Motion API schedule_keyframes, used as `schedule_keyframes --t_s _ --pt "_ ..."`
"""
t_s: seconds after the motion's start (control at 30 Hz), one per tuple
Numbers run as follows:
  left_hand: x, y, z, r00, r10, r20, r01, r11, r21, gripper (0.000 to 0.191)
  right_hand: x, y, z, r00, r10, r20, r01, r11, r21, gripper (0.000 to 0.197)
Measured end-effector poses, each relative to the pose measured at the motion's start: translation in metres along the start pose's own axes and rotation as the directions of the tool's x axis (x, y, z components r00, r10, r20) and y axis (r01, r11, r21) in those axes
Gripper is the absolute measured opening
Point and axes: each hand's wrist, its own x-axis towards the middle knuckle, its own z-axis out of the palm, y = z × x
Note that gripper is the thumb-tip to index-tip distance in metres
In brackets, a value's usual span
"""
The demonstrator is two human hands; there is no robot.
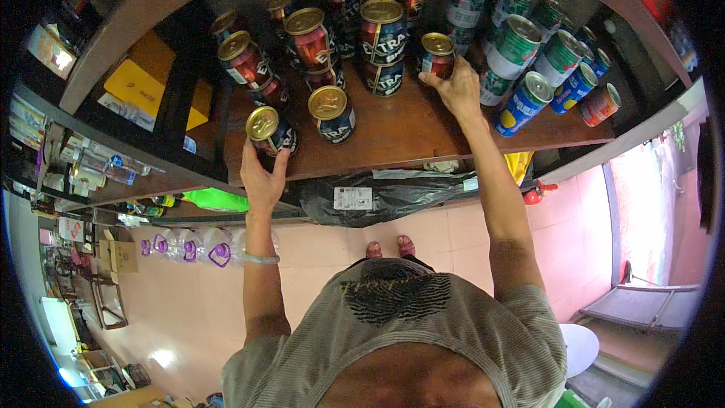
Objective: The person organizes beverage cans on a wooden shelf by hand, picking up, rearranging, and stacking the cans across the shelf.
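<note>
My left hand (263, 178) grips a dark blue drink can with a gold lid (269, 127) at the front left of a brown wooden shelf (413, 130). Beside it, a second gold-lidded can (333, 116) stands alone. My right hand (457, 86) is closed around a red can with a gold lid (437, 56), farther back on the right. Between my hands, red and blue cans stand in stacks, among them a blue stack (383, 39). Just right of my right hand are stacked green and white cans (512, 48).
Blue cans (524, 103) and an orange-red can (600, 105) stand at the shelf's right end. A yellow box (135, 88) sits in the left compartment. Below the shelf lies a black plastic package (396, 195). Clear plastic jugs with purple handles (220, 254) and a red fire extinguisher (535, 194) stand lower down.
</note>
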Motion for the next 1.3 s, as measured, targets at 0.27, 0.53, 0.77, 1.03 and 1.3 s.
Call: schedule_keyframes --t_s 0.27,0.53,0.77,1.03,1.3 --pt "0.000 -0.008 0.001 0.999 -0.021 0.030 0.022 0.999 -0.032 0.058 0.004 -0.013 0.004 0.986 0.162 0.024 -0.162 0.987 -0.025 0.055" --pt "-0.001 -0.008 -0.001 0.997 -0.047 0.064 0.051 0.997 -0.061 0.060 -0.008 -0.018 -0.001 1.000 0.025 0.003 -0.025 0.999 -0.042 0.053" --pt "-0.001 -0.007 -0.001 0.998 -0.028 0.050 0.031 0.999 -0.041 0.057 -0.023 -0.024 -0.004 0.998 0.052 -0.030 -0.055 0.994 -0.094 0.057" --pt "-0.001 -0.010 0.000 0.994 -0.080 0.068 0.082 0.996 -0.023 0.061 -0.026 -0.016 -0.001 0.999 0.024 -0.028 -0.023 0.999 0.032 0.066" --pt "0.007 0.002 -0.008 0.992 -0.102 0.078 0.112 0.983 -0.144 0.064 -0.075 -0.107 -0.004 0.965 -0.116 0.235 0.085 0.987 0.137 0.053"
